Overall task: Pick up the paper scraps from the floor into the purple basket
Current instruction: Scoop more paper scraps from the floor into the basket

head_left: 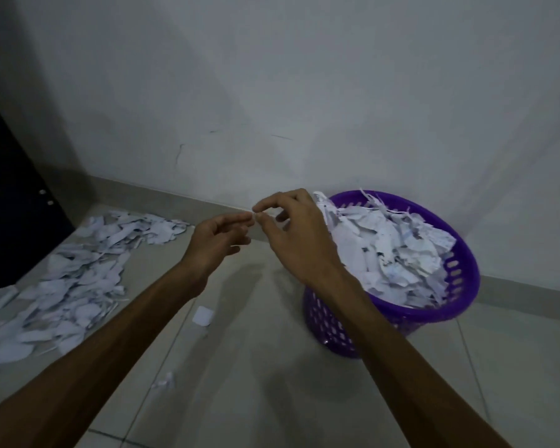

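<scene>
Picking at something tiny between the fingertips: both hands are raised in mid-air, just left of the purple basket (459,279). The left hand (214,240) has thumb and forefinger pinched together; the right hand (301,234) meets it tip to tip, also pinched. A small pale fleck shows where the tips touch, probably a sliver of paper, but it's too small to be sure. Grip on each side: nearly shut, other fingers loosely curled, nothing else held.

Where the task's things are: the basket stands on the tiled floor (256,399) near the wall (272,92), heaped w/ paper scraps (395,250) up to and over the rim. A big pile of scraps (68,279) still lies on the floor at left, well apart from the basket. Two stray bits sit nearer: a square piece (203,316) between the forearms, and a crumpled one (165,381) below it.

To do this step well, in my judgement: carry the pinched bit over the basket opening before letting go, since it's light and would drift. Drop low, close to the heap. The basket looks near full, so pressing the heap down first may stop scraps sliding off the rim. Then scoop the floor pile w/ both hands, not bit by bit.
</scene>
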